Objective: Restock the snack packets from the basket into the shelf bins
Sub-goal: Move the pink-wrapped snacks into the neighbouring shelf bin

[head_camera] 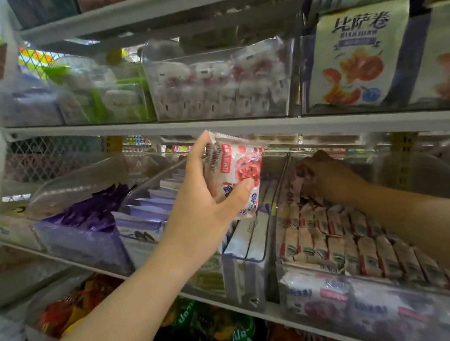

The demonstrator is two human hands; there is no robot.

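My left hand (204,199) holds a small stack of white-and-red snack packets (241,169) upright in front of the middle shelf, thumb across the front packet. My right hand (325,175) reaches deep into a clear bin (295,270) on the right, fingers curled round a red-and-white packet (301,174) at the back of its rows. That bin holds several rows of the same small packets (361,245). The basket is out of view.
Clear bins with purple packets (91,209) and white-blue packets (150,204) stand left of the hands. The shelf above (242,128) carries bins of white-and-red packets (219,89), green ones and large bags (358,58). Colourful bags (75,305) fill the shelf below.
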